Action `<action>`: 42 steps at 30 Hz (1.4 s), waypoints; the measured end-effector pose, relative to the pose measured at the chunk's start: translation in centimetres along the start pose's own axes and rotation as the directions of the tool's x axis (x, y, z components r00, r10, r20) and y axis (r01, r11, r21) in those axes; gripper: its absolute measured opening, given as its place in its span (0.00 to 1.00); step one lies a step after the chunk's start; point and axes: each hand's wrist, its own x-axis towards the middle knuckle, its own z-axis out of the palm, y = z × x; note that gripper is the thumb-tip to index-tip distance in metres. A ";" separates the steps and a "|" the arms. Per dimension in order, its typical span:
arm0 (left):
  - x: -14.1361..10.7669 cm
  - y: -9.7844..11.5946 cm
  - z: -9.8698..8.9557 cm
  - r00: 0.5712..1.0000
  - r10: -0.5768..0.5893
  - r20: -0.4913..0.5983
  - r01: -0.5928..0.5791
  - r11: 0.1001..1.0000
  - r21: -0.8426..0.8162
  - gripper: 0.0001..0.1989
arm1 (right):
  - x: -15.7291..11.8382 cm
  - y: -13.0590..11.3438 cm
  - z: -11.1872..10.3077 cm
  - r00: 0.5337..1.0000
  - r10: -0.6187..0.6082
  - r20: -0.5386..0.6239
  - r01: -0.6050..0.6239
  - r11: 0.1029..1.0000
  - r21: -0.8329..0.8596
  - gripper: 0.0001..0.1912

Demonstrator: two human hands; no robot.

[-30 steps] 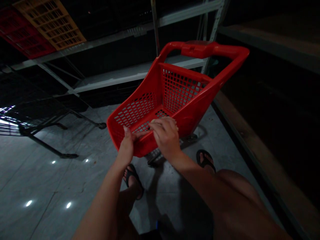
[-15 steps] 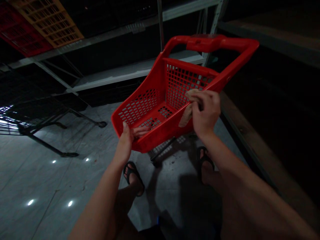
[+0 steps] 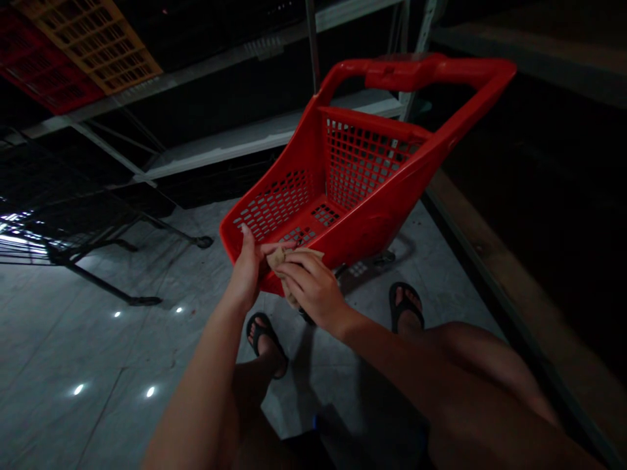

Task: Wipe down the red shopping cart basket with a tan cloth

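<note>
A red plastic shopping cart [image 3: 382, 215] stands tilted across the view, its handle at the upper right and its basket in the middle. My left hand [image 3: 247, 271] grips the rim at the basket's near left corner, thumb up and fingers reaching inside. Close beside it, my right hand [image 3: 313, 287] presses a tan cloth [image 3: 289, 261] onto the rim of the near side. The cloth is bunched under the fingers, with part hanging down outside the basket.
Dark metal wire carts [image 3: 93, 261] stand on the left. Yellow [image 3: 98, 46] and red crates [image 3: 44, 65] sit on a metal rack [image 3: 215, 156] behind. A ledge [image 3: 490, 248] runs along the right. My sandalled feet [image 3: 267, 346] are on the tiled floor below.
My right hand has slid the cloth left and down along the cart's near rim, from near the handle end to beside my left hand. My left hand keeps its grip on the corner.
</note>
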 end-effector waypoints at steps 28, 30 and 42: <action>0.7 -1.6 2.5 0.707 0.690 -0.154 -0.356 0.536 0.766 0.32 | 2.4 4.6 1.2 0.934 0.333 -0.133 -0.307 0.934 0.183 0.17; 1.9 -1.3 2.8 0.694 0.714 -0.093 -0.403 0.492 0.772 0.32 | 4.5 6.0 -0.1 0.876 0.406 -0.262 -0.372 0.913 0.171 0.16; 3.7 -2.4 0.8 0.675 0.733 -0.085 -0.434 0.488 0.758 0.22 | 11.1 12.4 -14.0 0.577 0.192 -0.794 -0.440 0.892 -0.104 0.11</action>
